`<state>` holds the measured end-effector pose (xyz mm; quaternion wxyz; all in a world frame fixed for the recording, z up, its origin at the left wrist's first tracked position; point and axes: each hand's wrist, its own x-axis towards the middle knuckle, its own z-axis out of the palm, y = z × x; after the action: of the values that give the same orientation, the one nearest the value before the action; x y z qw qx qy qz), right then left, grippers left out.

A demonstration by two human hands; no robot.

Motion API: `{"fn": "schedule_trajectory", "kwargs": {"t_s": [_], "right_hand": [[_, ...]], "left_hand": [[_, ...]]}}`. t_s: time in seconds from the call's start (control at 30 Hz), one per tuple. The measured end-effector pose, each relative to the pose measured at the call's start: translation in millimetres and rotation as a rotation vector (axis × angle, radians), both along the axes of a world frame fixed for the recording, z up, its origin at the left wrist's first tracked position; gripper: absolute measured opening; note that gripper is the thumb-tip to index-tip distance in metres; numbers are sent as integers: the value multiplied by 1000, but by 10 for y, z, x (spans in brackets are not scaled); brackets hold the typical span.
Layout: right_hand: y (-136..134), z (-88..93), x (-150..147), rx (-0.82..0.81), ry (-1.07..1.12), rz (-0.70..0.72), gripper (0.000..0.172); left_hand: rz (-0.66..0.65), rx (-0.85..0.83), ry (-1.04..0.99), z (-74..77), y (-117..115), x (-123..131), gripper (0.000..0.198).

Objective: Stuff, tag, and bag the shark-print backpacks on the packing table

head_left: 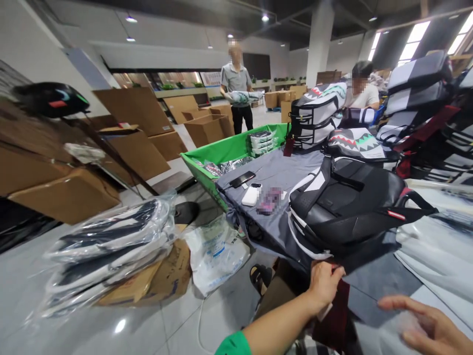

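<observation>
My left hand [325, 282] is closed on a dark red tag [334, 315] that hangs down at the table's near edge. Just beyond it, a black backpack [343, 197] with white edging lies front side up on the grey-covered table [275, 224]. Lower right, my right hand [434, 325] has its index finger and thumb apart, slightly blurred. Some see-through plastic film [397, 331] shows beside its fingers; whether they touch it I cannot tell.
Bagged backpacks [114, 246] lie on cardboard at left, beside a white plastic sack [218, 254]. A green bin [203, 148] adjoins the table, which bears a phone [243, 179]. Stacked backpacks [316, 116] stand behind. One person [236, 76] carries a bagged item; another person [364, 91] is behind the stacks.
</observation>
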<state>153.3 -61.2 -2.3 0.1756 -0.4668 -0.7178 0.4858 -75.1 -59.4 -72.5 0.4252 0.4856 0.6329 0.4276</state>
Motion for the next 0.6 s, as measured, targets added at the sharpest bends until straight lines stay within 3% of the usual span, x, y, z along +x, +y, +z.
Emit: {"fn": "schedule_trajectory", "kwargs": {"t_s": [0.07, 0.13, 0.27, 0.37, 0.43, 0.53, 0.6], "right_hand": [[77, -42, 37, -108, -34, 129, 58], [181, -95, -57, -111, -129, 215, 55], [489, -228, -500, 129, -281, 258, 55], [713, -276, -800, 153, -242, 245, 56], [801, -258, -910, 130, -160, 191, 63], [820, -184, -957, 85, -84, 113, 71], [775, -133, -958, 27, -14, 45, 70]], "left_hand": [[-90, -67, -260, 71, -69, -171, 29], [-148, -137, -430, 134, -123, -351, 43], [-184, -207, -524, 268, -128, -560, 65], [-227, -221, -542, 360, -148, -515, 68], [-250, -129, -400, 383, -207, -407, 62], [-287, 40, 107, 342, -308, -178, 42], [-333, 33, 426, 279, -347, -15, 39]]}}
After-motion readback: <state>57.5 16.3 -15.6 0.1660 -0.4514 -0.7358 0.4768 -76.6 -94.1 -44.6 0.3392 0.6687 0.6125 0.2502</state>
